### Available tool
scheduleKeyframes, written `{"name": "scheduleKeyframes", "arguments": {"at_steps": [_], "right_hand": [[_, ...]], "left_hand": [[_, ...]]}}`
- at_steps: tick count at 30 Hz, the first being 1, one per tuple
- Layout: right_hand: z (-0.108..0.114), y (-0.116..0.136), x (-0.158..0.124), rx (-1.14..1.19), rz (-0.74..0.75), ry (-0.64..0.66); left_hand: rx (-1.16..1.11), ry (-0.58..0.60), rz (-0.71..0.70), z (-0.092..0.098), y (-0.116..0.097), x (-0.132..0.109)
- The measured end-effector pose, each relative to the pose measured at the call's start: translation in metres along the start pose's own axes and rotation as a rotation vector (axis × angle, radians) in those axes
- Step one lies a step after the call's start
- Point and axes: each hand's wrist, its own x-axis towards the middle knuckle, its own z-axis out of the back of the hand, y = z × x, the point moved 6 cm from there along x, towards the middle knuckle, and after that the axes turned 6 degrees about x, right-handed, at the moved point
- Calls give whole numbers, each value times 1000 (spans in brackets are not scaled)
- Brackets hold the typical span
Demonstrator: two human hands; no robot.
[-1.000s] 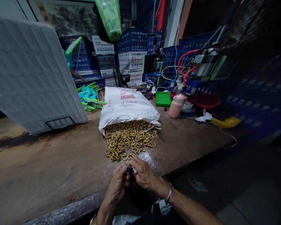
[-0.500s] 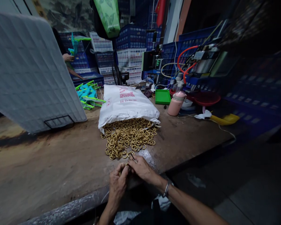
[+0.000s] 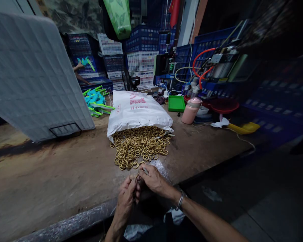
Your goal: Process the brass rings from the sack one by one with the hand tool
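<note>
My left hand (image 3: 126, 195) is closed in a pinch on a brass-coloured ring (image 3: 137, 176), just off the table's front edge. Right beside it, my right hand (image 3: 153, 179) grips a thin metal tool (image 3: 145, 171). Only a short grey piece of that tool shows between the fingers, so its kind cannot be told. The fingertips of both hands meet around the ring. Just beyond them lies a heap of brass-coloured rings (image 3: 138, 148), spilling from the open mouth of a white printed sack (image 3: 138, 112) that lies on its side.
A grey ribbed panel (image 3: 40, 77) stands at left on the brown table (image 3: 65, 181). Behind the sack are green-and-blue plastic pieces (image 3: 97, 101), a green tray (image 3: 176, 103) and a pink bottle (image 3: 191, 111). Another person's hand (image 3: 78, 66) holds a similar piece near stacked crates (image 3: 142, 62).
My left hand has turned slightly, its lower fingers now showing beneath the ring. My right hand stays close to it. The other person's hand has lowered the blue-green piece and tilted it.
</note>
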Motion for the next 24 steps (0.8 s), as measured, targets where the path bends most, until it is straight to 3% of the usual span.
{"name": "scheduleKeyframes", "arguments": {"at_steps": [5,14,24], "right_hand": [[2,-6,-2,-109,35,-11],[-14,-4,-18,-419,164,171],[-14,-3,-20,-551,139,142]], "left_hand": [[-42,-19,-5,4,1,-1],[11,-5,-110,9,5,5],[59,-20,-117,8,4,6]]}}
